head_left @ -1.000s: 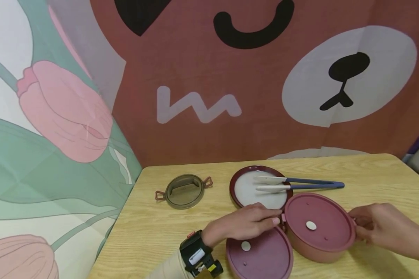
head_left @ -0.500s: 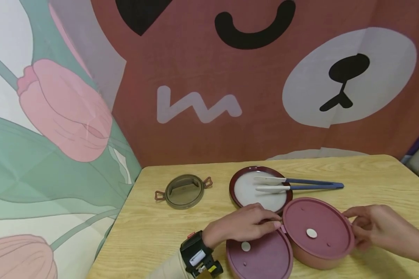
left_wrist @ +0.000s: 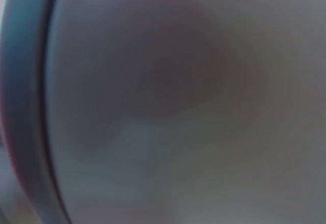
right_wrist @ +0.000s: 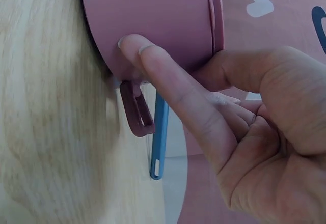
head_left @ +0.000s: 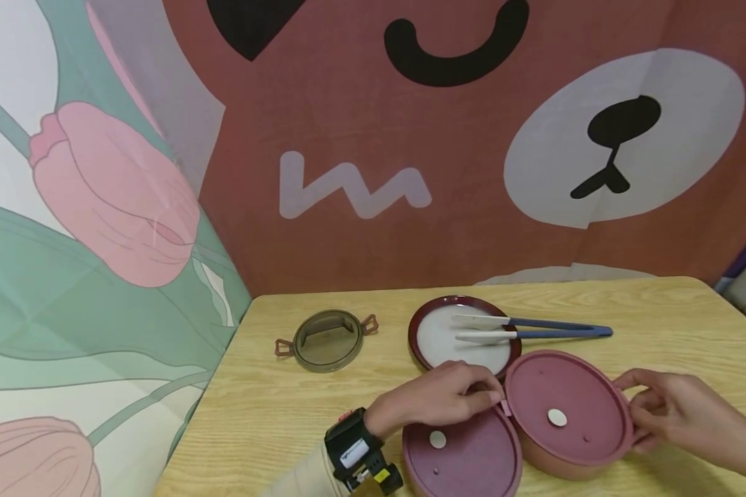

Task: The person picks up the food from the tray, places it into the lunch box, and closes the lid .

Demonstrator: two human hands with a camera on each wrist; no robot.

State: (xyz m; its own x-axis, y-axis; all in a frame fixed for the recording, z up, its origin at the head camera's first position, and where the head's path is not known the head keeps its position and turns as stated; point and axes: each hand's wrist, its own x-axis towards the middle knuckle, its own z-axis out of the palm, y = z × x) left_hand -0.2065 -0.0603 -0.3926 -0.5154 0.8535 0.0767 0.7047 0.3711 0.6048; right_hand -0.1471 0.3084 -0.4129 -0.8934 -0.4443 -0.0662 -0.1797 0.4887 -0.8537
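A round pink lidded container (head_left: 562,397) with a white button on its lid stands between both hands. My left hand (head_left: 450,393) pinches a small pink side clip (head_left: 505,408) at its left rim. At the opposite side, my right hand (head_left: 674,407) holds the container with fingers against its wall and a digit at the lid edge. In the right wrist view a dark pink clip (right_wrist: 136,113) hangs outward below the right hand's fingers. A second, purplish-pink lidded container (head_left: 463,459) sits under and beside the left hand. The left wrist view is filled by a blurred grey surface.
Behind the containers, a dark red-rimmed plate (head_left: 418,324) carries blue-handled tongs (head_left: 559,329) with white tips. A brown see-through lid (head_left: 328,352) with red side clips lies at the back left of the wooden table (head_left: 255,407). A patterned cloth (head_left: 348,248) hangs behind.
The pink container has shifted slightly toward the person, and its left clip has moved with it. The left fingers have curled more onto that clip, while the right fingers have moved about the right side.
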